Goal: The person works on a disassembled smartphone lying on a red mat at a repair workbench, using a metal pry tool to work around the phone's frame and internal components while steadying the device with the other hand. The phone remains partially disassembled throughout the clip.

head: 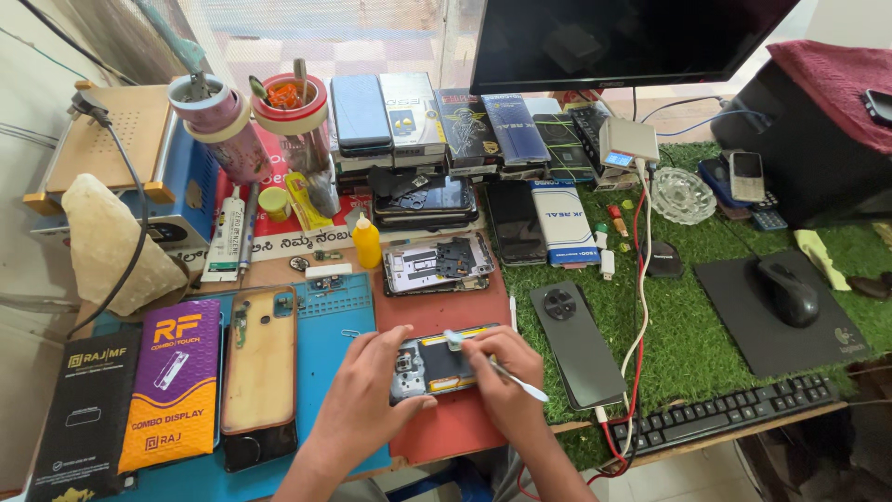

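Workbench (446, 437), perhaps wooden, green turf (688, 325)

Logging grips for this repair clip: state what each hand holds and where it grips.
The right hand holds a thin white tool around its middle. The left hand steadies the opened phone, fingers on its left end, thumb at its lower edge.

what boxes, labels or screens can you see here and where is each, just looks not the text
Purple box: flat, purple and yellow, front left.
Black box: flat, far front left.
White box: long, white and blue, on the green mat.
Box stack: dark flat packs, back centre.
Monitor: dark, switched off, back right.
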